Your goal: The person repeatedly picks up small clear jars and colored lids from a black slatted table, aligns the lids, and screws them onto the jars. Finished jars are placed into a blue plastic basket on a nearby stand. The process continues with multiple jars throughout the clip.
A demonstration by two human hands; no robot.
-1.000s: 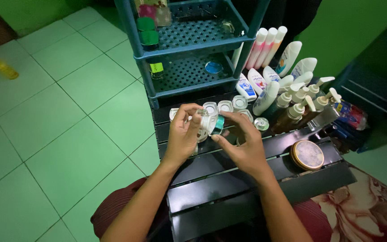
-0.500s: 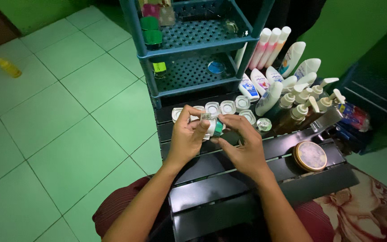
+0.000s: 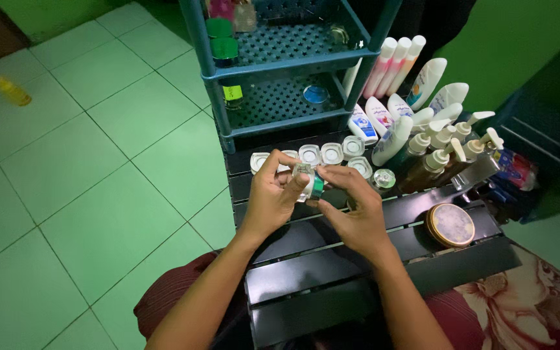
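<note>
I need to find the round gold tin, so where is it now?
In the head view, the round gold tin lies on the black slatted shelf, right of the right hand, below the pump bottles.

Both hands (image 3: 319, 198) together, fingers pinched

The small jar (image 3: 310, 183) between the left hand (image 3: 273, 194) and right hand (image 3: 356, 210) looks like clear glossy plastic or glass with a shiny green band, as do the clear square jars (image 3: 330, 153) lined up behind it. The counter (image 3: 332, 272) is made of dark slats with a smooth, semi-gloss finish; the shelf rack (image 3: 280, 104) is blue perforated plastic, matt. The floor (image 3: 85, 168) is glazed green tile, the white bottles (image 3: 400, 61) smooth plastic, and the round tin (image 3: 450, 224) has a metallic gold rim.
</note>
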